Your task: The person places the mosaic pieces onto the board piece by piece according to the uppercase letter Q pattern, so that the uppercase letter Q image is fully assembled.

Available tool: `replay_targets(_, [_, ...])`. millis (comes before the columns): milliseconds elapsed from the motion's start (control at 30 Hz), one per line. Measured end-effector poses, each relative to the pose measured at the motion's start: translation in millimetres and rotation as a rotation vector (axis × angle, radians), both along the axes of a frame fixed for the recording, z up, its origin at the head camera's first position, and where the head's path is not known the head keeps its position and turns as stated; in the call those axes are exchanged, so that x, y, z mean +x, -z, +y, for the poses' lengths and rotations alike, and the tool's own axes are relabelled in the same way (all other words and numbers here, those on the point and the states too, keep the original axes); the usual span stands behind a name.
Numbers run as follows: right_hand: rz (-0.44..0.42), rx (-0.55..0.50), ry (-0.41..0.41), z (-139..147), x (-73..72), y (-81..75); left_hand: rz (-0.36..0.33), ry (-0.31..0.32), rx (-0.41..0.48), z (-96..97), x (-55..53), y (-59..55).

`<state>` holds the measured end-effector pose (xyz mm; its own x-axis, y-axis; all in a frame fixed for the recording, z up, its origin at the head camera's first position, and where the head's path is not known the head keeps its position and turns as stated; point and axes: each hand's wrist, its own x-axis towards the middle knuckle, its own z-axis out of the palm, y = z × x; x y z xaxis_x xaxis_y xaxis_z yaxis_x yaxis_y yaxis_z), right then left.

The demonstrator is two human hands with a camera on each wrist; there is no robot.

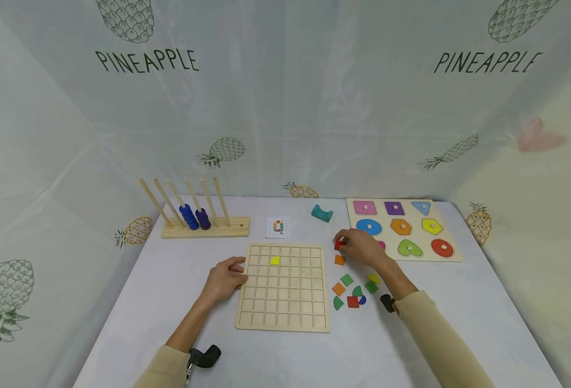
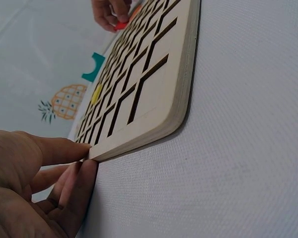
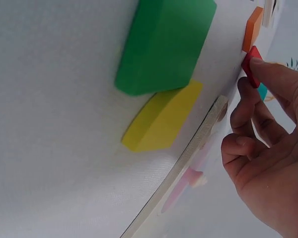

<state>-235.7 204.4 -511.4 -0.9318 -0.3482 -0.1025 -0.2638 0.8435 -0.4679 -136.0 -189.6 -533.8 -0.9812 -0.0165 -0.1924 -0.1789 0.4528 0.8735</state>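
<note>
A wooden grid board (image 1: 285, 312) lies flat on the table with one yellow tile (image 1: 275, 260) in a cell near its top. At the board's left edge is my left hand (image 1: 222, 280), its thumb and a finger pinching the rim in the left wrist view. Between thumb and fingertip, my right hand (image 1: 363, 248) holds a red square tile (image 3: 252, 64) just above an orange tile (image 1: 339, 260). Nearer me lie loose tiles: a green square (image 3: 166, 44), a yellow piece (image 3: 164, 119), a red square (image 1: 353, 302) and several others.
A small pattern card (image 1: 277, 227) lies beyond the board. Behind it on the left stands a peg rack (image 1: 205, 231) with blue and purple rings. A teal curved block (image 1: 321, 213) is at the back, and a shape puzzle board (image 1: 431, 257) lies at the right, beside my right hand.
</note>
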Motion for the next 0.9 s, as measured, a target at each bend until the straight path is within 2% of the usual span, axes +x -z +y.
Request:
replay_targets(533, [-0.035, -0.067, 0.024, -3.9, 3.9, -3.7, -0.001, 0.000, -0.002, 0.2, 0.1, -0.7])
replay_targets(900, [-0.055, -0.125, 0.048, -5.9, 0.5, -4.0, -0.004, -0.005, -0.025, 0.1, -1.4, 0.0])
